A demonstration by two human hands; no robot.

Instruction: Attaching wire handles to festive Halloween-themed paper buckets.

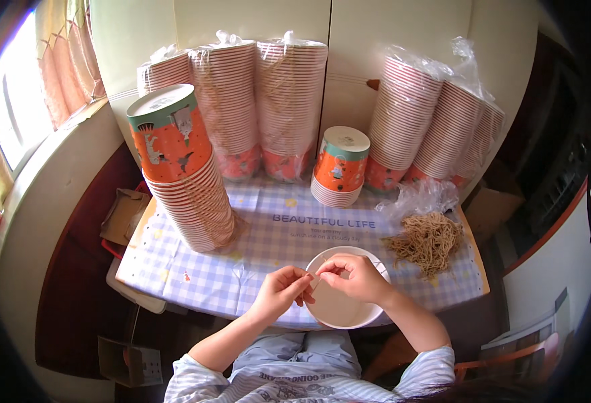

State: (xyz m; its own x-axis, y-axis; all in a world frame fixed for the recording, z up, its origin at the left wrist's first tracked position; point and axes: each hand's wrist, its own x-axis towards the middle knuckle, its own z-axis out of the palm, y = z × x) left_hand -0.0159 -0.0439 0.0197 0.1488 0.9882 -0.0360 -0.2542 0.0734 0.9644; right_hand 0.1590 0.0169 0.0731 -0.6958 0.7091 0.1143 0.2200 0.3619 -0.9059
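My left hand (283, 290) and my right hand (354, 277) meet close together, both pinched on a thin tan string (317, 283). Only a short piece of the string shows between the fingertips. Under my hands is an open paper bucket (349, 310), white inside, at the table's near edge; my right hand covers part of its rim. A tangled heap of tan string (426, 243) lies to the right. Left of my hands stands a tall leaning stack of nested orange paper buckets (186, 178), bottoms up, with strands of string hanging over its right side.
A short upside-down bucket stack (340, 168) stands mid-table. Behind it, tall bucket stacks in clear plastic (292, 101) line the back left, with more wrapped stacks (403, 114) at the back right. A crumpled plastic bag (419, 200) touches the string heap. A checked cloth (268, 252) covers the table.
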